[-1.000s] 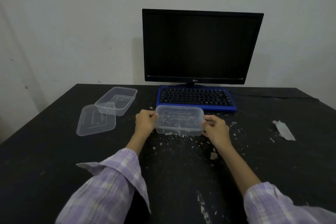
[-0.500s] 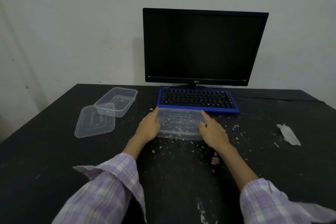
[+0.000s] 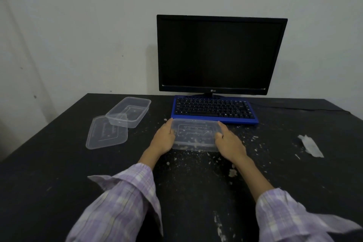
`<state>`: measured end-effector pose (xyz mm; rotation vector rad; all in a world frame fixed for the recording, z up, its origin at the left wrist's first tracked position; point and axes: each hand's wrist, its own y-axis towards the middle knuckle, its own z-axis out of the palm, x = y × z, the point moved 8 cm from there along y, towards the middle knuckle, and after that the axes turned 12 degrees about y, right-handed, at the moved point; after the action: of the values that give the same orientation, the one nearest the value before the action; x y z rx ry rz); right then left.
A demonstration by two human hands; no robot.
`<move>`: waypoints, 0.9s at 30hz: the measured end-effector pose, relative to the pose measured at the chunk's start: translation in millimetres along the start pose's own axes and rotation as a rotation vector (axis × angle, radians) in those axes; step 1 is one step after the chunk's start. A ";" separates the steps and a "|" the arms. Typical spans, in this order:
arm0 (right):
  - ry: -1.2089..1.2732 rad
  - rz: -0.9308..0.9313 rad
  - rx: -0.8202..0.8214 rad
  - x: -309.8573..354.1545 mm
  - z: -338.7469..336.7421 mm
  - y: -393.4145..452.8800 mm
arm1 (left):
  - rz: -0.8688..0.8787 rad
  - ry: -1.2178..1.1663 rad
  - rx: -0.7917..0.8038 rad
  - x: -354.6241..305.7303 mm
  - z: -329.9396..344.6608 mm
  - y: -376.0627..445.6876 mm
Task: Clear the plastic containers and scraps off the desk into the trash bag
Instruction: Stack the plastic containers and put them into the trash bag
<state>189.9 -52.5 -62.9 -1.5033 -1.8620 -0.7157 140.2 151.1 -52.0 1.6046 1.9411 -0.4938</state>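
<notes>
The lidded clear plastic container [image 3: 194,135] is gripped at its short ends, left hand [image 3: 164,139] and right hand [image 3: 228,142], long axis lying left-right just before the blue keyboard [image 3: 214,109], so it looks set to be lifted.

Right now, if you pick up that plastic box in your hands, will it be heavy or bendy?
Probably light: the box is thin, see-through plastic with only crumbs showing. Its walls may flex a bit where the left hand and right hand hold its ends. It shouldn't roll; it's flat-sided.
</notes>
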 end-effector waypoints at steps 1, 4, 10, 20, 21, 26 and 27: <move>0.011 0.015 0.008 -0.2 -0.4 0.0 | -0.008 -0.007 -0.002 -0.1 -0.9 -0.4; 0.107 0.158 0.011 -7.0 -5.8 -1.5 | -0.092 -0.079 -0.028 7.1 -4.2 -3.9; 0.362 0.169 -0.036 -2.6 -14.2 -10.0 | -0.106 -0.189 -0.122 7.8 -21.0 -12.0; 0.670 0.109 0.073 56.4 1.1 -68.4 | -0.077 -0.287 -0.231 27.4 -89.0 -82.0; 0.683 0.096 0.095 63.4 6.2 -77.9 | -0.087 -0.287 -0.247 32.9 -96.5 -93.4; 0.797 0.053 0.246 100.1 37.9 -135.2 | -0.156 -0.308 -0.341 65.7 -139.1 -162.8; 0.824 0.064 0.288 107.3 45.4 -147.8 | -0.166 -0.319 -0.352 72.0 -147.5 -179.1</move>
<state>23.1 20.0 -14.7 -0.8758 -1.2108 -0.8287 -71.1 257.7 3.2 1.0807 1.8042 -0.4158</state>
